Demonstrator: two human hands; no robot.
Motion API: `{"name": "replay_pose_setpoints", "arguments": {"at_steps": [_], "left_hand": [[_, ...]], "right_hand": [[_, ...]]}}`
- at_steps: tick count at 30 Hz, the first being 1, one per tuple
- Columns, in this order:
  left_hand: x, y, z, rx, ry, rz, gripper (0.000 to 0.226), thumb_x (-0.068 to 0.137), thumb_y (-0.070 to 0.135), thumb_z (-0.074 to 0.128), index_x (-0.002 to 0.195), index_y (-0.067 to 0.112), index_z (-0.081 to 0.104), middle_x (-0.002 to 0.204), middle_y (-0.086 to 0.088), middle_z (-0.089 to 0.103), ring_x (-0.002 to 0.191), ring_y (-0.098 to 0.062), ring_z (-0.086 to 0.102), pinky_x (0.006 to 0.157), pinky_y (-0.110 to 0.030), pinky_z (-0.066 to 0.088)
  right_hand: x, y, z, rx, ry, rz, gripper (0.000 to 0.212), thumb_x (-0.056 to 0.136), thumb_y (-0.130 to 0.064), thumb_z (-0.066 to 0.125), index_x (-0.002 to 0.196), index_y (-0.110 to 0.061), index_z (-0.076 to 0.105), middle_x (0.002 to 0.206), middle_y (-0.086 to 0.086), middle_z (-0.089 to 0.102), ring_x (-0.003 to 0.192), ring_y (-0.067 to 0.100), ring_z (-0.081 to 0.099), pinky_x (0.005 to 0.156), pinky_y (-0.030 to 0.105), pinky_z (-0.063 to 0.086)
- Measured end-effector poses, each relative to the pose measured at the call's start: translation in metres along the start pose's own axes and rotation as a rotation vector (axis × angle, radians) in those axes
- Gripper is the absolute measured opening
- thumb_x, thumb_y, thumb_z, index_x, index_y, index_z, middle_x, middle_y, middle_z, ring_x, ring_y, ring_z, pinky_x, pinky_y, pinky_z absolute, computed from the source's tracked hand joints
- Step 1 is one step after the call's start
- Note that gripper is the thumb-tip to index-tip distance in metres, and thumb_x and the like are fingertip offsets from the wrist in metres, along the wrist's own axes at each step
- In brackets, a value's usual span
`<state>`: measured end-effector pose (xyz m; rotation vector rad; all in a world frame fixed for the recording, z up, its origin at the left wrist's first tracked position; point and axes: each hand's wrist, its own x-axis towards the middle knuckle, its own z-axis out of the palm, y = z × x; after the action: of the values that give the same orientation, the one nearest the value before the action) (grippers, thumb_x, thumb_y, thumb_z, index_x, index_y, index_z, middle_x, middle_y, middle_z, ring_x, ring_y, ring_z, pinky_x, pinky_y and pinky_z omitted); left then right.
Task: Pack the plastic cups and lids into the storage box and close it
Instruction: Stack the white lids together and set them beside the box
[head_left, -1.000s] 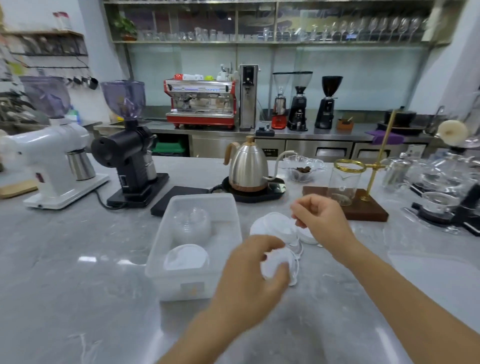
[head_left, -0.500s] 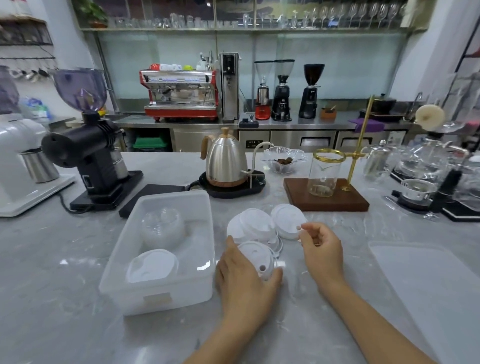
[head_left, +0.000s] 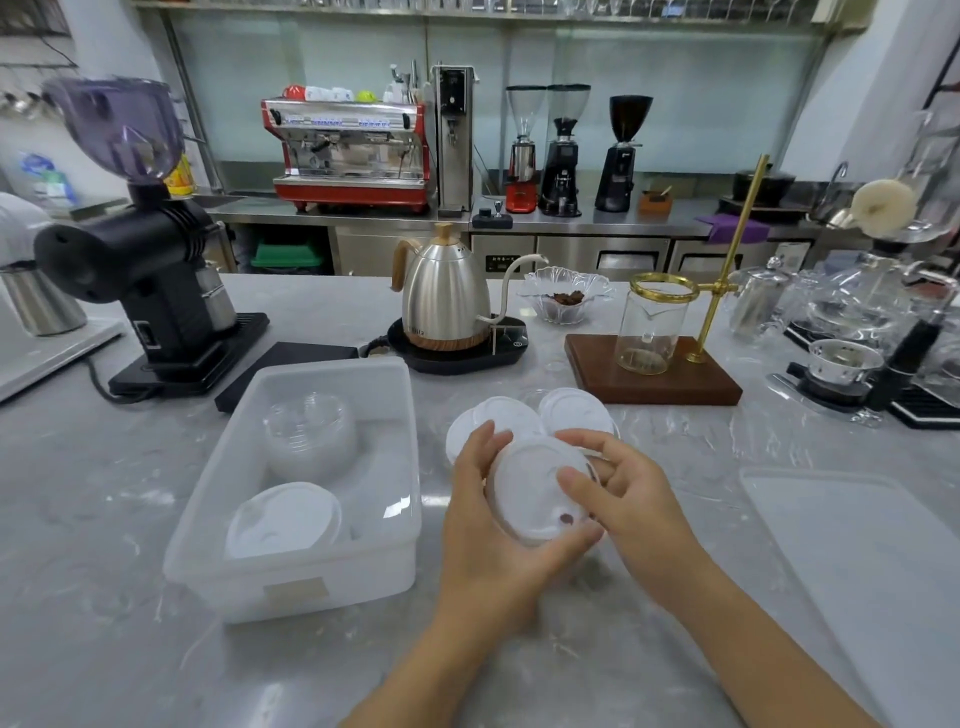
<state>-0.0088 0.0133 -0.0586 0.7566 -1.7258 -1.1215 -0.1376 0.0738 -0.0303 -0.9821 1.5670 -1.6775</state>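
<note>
A translucent white storage box stands open on the marble counter. Inside it are a stack of clear plastic cups at the far end and white lids at the near end. Both hands hold one white lid just right of the box: my left hand grips its left and lower rim, my right hand pinches its right side. Behind them more white lids lie on the counter. The box's flat translucent cover rests at the right.
Behind the box stand a black grinder, a black scale and a steel kettle on its base. A wooden stand with a glass jar sits behind the lids. Glassware crowds the far right.
My left hand has lifted a white lid off the counter. My right hand moved left from a lid on the counter and now grips the same lid.
</note>
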Motion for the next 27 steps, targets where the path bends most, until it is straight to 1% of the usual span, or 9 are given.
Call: {"name": "replay_pose_setpoints", "arguments": {"at_steps": [5, 7, 10, 12, 14, 16, 19, 22, 27], "left_hand": [[0.001, 0.026, -0.003, -0.949, -0.117, -0.488, 0.044, 0.083, 0.042, 0.065, 0.114, 0.01, 0.07, 0.114, -0.015, 0.073, 0.1, -0.025, 0.071, 0.084, -0.038, 0.057], [-0.001, 0.025, -0.002, -1.177, -0.185, -0.691, 0.046, 0.092, 0.042, 0.053, 0.112, 0.005, 0.072, 0.11, -0.021, 0.072, 0.101, -0.03, 0.07, 0.09, -0.043, 0.052], [-0.003, 0.02, -0.006, -1.414, -0.255, -0.828, 0.06, 0.09, 0.046, 0.053, 0.137, 0.008, 0.057, 0.139, -0.022, 0.058, 0.127, -0.035, 0.057, 0.103, -0.05, 0.046], [-0.001, 0.018, -0.007, -1.433, -0.27, -0.863, 0.06, 0.09, 0.048, 0.052, 0.14, 0.014, 0.055, 0.139, -0.019, 0.059, 0.123, -0.035, 0.059, 0.096, -0.05, 0.051], [0.002, 0.016, -0.007, -1.404, -0.256, -0.898, 0.059, 0.092, 0.046, 0.049, 0.141, 0.015, 0.054, 0.14, -0.017, 0.059, 0.123, -0.037, 0.059, 0.1, -0.052, 0.049], [0.005, 0.012, -0.006, -1.375, -0.208, -0.898, 0.056, 0.093, 0.045, 0.048, 0.14, 0.016, 0.056, 0.139, -0.018, 0.06, 0.123, -0.039, 0.06, 0.108, -0.053, 0.041], [0.009, 0.008, -0.006, -1.326, -0.15, -0.896, 0.053, 0.092, 0.045, 0.048, 0.133, 0.015, 0.061, 0.131, -0.024, 0.064, 0.099, -0.042, 0.067, 0.089, -0.048, 0.047], [0.009, 0.003, -0.008, -1.286, -0.151, -0.926, 0.054, 0.089, 0.047, 0.049, 0.128, 0.013, 0.064, 0.124, -0.026, 0.064, 0.088, -0.04, 0.061, 0.074, -0.043, 0.045], [0.012, 0.003, -0.012, -1.31, -0.183, -0.902, 0.049, 0.082, 0.045, 0.056, 0.106, 0.005, 0.068, 0.105, -0.025, 0.059, 0.078, -0.037, 0.06, 0.07, -0.044, 0.044]], "right_hand": [[-0.002, -0.002, -0.006, 0.296, -0.185, 0.127, 0.04, 0.082, -0.012, 0.065, 0.122, -0.007, 0.064, 0.105, 0.014, 0.076, 0.087, 0.021, 0.072, 0.071, 0.026, 0.062], [-0.006, 0.007, 0.003, 0.116, -0.198, 0.067, 0.028, 0.091, -0.013, 0.067, 0.118, -0.014, 0.066, 0.113, 0.004, 0.077, 0.099, 0.015, 0.072, 0.077, 0.023, 0.06], [-0.008, 0.018, 0.01, -0.431, -0.022, -0.226, 0.022, 0.091, -0.039, 0.06, 0.111, -0.032, 0.068, 0.113, -0.018, 0.07, 0.112, -0.002, 0.059, 0.092, 0.018, 0.047], [-0.009, 0.023, 0.012, -0.741, 0.028, -0.357, 0.037, 0.087, -0.055, 0.044, 0.114, -0.042, 0.066, 0.116, -0.028, 0.054, 0.118, -0.01, 0.041, 0.099, 0.019, 0.034], [-0.008, 0.022, 0.014, -0.77, 0.024, -0.336, 0.038, 0.084, -0.062, 0.039, 0.111, -0.052, 0.064, 0.118, -0.032, 0.044, 0.122, -0.014, 0.031, 0.099, 0.019, 0.03], [0.0, 0.015, 0.014, -0.632, 0.045, -0.326, 0.022, 0.087, -0.06, 0.044, 0.098, -0.055, 0.062, 0.116, -0.032, 0.051, 0.119, -0.015, 0.039, 0.096, 0.017, 0.038], [0.027, 0.001, 0.01, -0.536, 0.171, -0.348, 0.012, 0.095, -0.031, 0.061, 0.101, -0.041, 0.063, 0.109, -0.021, 0.062, 0.106, -0.001, 0.057, 0.089, 0.013, 0.045], [0.062, -0.01, 0.006, -0.662, 0.028, -0.195, 0.032, 0.094, -0.025, 0.066, 0.126, -0.029, 0.061, 0.127, -0.011, 0.06, 0.116, 0.009, 0.055, 0.101, 0.022, 0.045], [0.097, -0.014, 0.017, -0.876, -0.269, -0.012, 0.076, 0.084, -0.054, 0.072, 0.15, -0.035, 0.04, 0.153, -0.009, 0.043, 0.141, 0.014, 0.042, 0.118, 0.037, 0.033]]}}
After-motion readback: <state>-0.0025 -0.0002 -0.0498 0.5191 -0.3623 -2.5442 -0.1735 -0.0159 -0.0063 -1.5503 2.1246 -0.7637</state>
